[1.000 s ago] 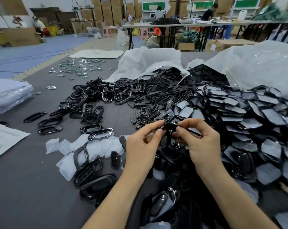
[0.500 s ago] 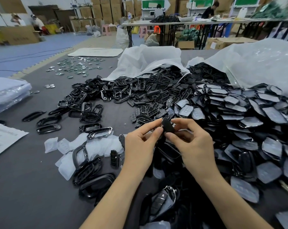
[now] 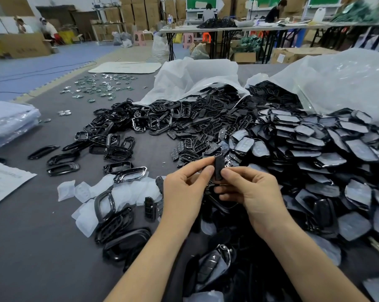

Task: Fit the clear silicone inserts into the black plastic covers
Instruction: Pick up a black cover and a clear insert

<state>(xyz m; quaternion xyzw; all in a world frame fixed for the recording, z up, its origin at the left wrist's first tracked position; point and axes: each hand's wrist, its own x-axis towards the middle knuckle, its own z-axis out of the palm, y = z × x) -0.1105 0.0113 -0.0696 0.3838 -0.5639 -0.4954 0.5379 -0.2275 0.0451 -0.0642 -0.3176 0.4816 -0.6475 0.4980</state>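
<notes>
One black cover (image 3: 218, 168) pinched by left hand (image 3: 184, 190) and right hand (image 3: 256, 190), printed sheet (image 3: 3, 182) illegibly blurred

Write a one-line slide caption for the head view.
Left hand and right hand pinch one black plastic cover over a grey table strewn with black covers and clear silicone inserts.

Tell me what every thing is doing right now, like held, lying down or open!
Black cover: upright, pinched between both hands.
Left hand: pinching the cover's left side.
Right hand: pinching its right side.
Clear silicone inserts: lying loose on the table.
White plastic bag: open, black parts spilling out.
Key fob: lying face up.
</notes>
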